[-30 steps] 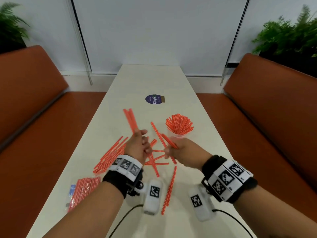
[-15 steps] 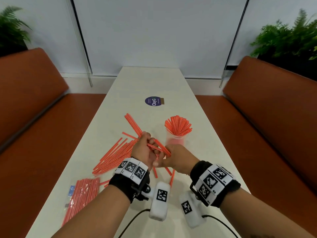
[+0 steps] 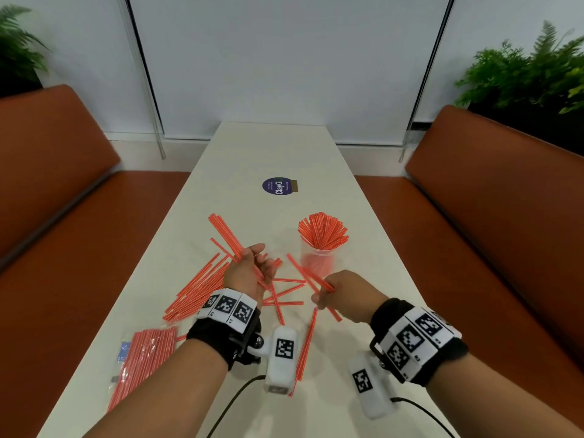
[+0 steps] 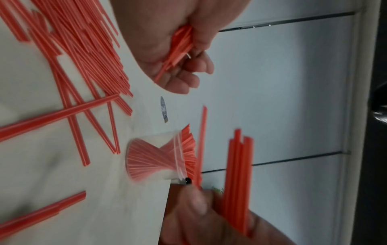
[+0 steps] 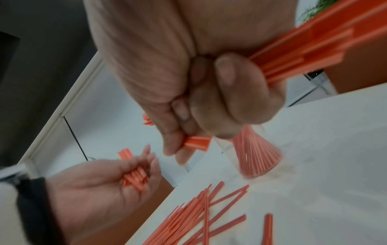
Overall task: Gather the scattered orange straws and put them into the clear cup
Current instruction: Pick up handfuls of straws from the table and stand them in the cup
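The clear cup (image 3: 317, 263) stands right of the table's middle, with several orange straws (image 3: 323, 230) fanned out of its top. My left hand (image 3: 260, 263) hovers left of the cup. Its fingers curl round a bundle of straws (image 3: 224, 230) that points up and to the left. My right hand (image 3: 324, 295) is just in front of the cup as a fist and grips a few straws (image 3: 303, 270) slanting toward it. The wrist views show the left hand (image 4: 186, 66) round its bundle and the right hand (image 5: 209, 99) clenched on its straws (image 5: 314, 49). Several loose straws (image 3: 196, 287) lie under and left of the hands.
A clear bag of straws (image 3: 142, 358) lies at the table's near left edge. One long straw (image 3: 306, 343) lies between my wrists. A round purple sticker (image 3: 278, 185) sits farther up the white table (image 3: 268, 147). Orange benches (image 3: 489, 216) run along both sides.
Half a second ago my hands were touching over the loose straws. They have since parted. The right hand has moved right toward the cup with its straws, and the left bundle has tilted further left.
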Demonstrator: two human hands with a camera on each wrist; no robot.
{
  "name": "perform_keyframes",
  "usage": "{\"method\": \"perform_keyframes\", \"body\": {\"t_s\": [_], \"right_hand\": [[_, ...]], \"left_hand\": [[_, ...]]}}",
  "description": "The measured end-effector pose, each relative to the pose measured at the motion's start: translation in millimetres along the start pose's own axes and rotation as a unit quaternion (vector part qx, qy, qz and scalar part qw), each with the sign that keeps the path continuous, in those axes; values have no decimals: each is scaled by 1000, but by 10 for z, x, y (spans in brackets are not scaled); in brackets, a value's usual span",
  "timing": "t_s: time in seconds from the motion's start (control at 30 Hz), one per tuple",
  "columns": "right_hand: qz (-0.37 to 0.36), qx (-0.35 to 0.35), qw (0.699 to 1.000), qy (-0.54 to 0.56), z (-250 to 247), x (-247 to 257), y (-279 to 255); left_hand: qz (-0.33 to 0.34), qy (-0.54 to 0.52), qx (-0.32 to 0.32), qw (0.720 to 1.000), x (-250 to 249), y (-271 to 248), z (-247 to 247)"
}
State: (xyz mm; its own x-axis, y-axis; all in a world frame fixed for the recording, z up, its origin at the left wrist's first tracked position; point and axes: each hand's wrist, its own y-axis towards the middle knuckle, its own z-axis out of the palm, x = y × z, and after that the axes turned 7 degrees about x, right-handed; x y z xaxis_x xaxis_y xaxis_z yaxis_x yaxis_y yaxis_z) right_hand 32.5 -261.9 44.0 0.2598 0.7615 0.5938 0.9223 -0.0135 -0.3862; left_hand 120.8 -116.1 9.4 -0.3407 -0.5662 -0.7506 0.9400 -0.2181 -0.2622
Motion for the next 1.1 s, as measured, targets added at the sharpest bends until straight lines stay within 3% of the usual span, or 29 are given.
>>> {"method": "perform_keyframes", "body": {"t_s": [0.07, 0.13, 0.27, 0.43, 0.5, 0.6, 0.63, 0.7, 0.93, 1.1], "right_hand": [[-9, -30, 999, 27, -89, 45, -10], [-30, -45, 998, 38, -111, 157, 51], [-30, -22, 998, 60, -13, 369, 242], [-31, -3, 999, 37, -63, 343, 339], [-33, -77, 991, 102, -174, 344, 385], [-30, -243, 931, 269, -428, 375, 527], [-36, -285, 911, 296, -511, 366, 599], [-41, -332, 901, 276, -621, 309, 756], [20, -226, 971, 71, -612, 73, 1092], [125, -203, 971, -4, -566, 168, 1093]], "left_hand": [[-14, 52, 5, 999, 22, -19, -32], [-36, 128, 51, 990, 89, -77, -6], [-58, 168, 134, 975, 224, -126, 74], [-86, 102, 75, 988, 225, -39, 2], [-80, 73, 51, 993, 226, 18, -11], [-77, 46, 43, 995, 210, 70, -25], [-80, 54, 49, 994, 198, 75, -28], [-91, 84, 64, 990, 187, 84, -45], [-124, 180, 117, 969, 137, 60, -220], [-132, 197, 126, 963, 126, 43, -251]]}}
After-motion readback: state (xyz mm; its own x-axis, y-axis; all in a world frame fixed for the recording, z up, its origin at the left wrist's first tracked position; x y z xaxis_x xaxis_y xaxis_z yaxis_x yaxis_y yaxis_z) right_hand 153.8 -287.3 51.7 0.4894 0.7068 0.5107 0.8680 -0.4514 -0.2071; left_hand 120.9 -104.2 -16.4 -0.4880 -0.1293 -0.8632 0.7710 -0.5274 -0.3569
